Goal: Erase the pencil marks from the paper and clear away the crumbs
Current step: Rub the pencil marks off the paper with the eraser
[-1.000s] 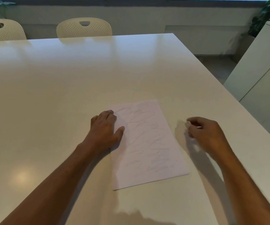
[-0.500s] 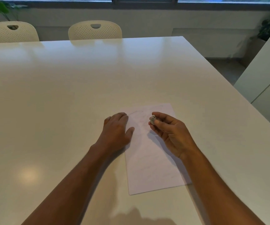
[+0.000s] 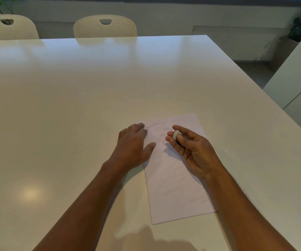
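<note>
Near the front right part of the white table (image 3: 73, 105), a sheet of paper (image 3: 178, 196) lies flat, its long side running away from the viewer and faint pencil marks (image 3: 171, 182) looping over most of its surface. Left hand (image 3: 133, 144): spread palm-down, grasping nothing, across the paper's upper left edge, fingers and thumb on the sheet and heel on the table, a placement that likely pins the paper so rubbing cannot drag or crease it. Right hand (image 3: 191, 147): raised just above the upper half of the sheet, turned partly palm-up, pinching a small pale eraser (image 3: 175, 134) between thumb and fingertips. The short, close grip probably gives firm downward pressure and fine control (the eraser does not appear to touch the paper yet). No crumbs can be made out on sheet or table. Judged stage: erasing not yet begun, with the upper marks nearest the eraser the probable starting point. Two chairs (image 3: 104, 26) stand at the table's far side.
</note>
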`<action>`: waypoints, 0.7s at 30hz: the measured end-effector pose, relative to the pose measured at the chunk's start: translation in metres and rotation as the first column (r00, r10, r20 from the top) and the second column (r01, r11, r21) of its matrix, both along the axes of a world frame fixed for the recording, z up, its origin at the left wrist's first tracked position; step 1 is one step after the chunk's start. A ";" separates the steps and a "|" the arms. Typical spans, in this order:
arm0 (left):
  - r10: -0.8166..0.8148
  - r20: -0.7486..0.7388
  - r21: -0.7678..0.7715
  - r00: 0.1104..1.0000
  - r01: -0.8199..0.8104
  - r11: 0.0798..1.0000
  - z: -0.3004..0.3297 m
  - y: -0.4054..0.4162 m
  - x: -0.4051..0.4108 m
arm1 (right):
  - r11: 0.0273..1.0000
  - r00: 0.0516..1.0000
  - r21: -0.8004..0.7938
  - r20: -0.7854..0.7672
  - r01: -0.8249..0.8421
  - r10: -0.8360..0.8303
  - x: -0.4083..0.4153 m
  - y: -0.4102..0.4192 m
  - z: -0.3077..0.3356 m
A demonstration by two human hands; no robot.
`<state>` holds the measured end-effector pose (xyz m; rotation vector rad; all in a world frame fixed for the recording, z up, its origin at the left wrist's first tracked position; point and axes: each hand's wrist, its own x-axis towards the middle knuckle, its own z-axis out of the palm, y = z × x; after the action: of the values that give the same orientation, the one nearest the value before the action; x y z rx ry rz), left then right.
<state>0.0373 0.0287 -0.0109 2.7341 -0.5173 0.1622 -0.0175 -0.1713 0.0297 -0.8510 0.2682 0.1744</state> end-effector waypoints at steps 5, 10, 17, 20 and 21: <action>-0.001 0.003 0.010 1.000 0.001 1.000 0.003 0.000 0.003 | 1.000 1.000 -0.022 -0.024 0.019 -0.019 0.005 -0.003 -0.003; 0.003 -0.006 0.007 1.000 -0.003 1.000 0.010 0.001 0.006 | 0.981 1.000 -0.192 -0.009 0.026 -0.028 0.013 -0.006 -0.001; -0.004 -0.056 -0.002 0.998 0.004 1.000 0.010 0.006 0.009 | 0.983 1.000 -0.185 -0.010 -0.002 0.001 0.032 -0.003 -0.001; 0.006 -0.090 0.018 0.996 -0.004 1.000 0.009 0.011 0.013 | 0.909 1.000 -0.416 0.031 0.016 -0.003 0.043 0.002 0.000; 0.003 -0.096 0.028 0.995 0.000 1.000 0.008 0.012 0.014 | 0.857 0.999 -0.515 0.047 0.026 -0.002 0.047 0.004 -0.001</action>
<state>0.0516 0.0405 -0.0026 2.7538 -0.4939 0.0239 0.0296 -0.1671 0.0282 -1.3881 0.2834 0.0672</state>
